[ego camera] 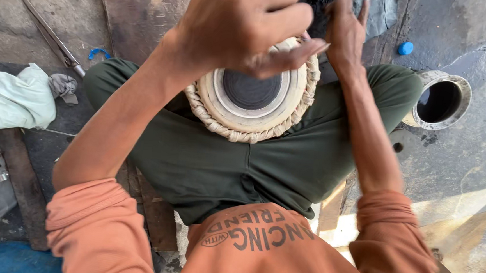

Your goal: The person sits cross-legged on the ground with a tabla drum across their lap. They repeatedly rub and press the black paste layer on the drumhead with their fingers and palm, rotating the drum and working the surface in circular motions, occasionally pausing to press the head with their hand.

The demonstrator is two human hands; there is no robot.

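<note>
Left hand [244, 27] is curled over the far rim of the drum [251, 92], fingers bent and one fingertip pressing down on the skin near the edge, so it's gripping or steadying the rim rather than lying flat. Right hand [345, 27] is up at the far right side of the drum, fingers loosely closed around something dark. Can't tell what it is; it's cut off at the top edge.

The drum sits in the person's lap between crossed legs in green trousers [224, 163], head facing up: pale skin, black round patch in the middle, braided cord ring around the edge.

Looks to me like work on the rim or the lacing at the far side, left hand bracing while the right does the job. Next bit probably calls for keeping the drum steady in the lap.

Around them: a metal pipe [442, 101] to the right, a blue cap [406, 48] beyond it, a long metal tool [52, 37] and a pale cloth [12, 97] on the left.
</note>
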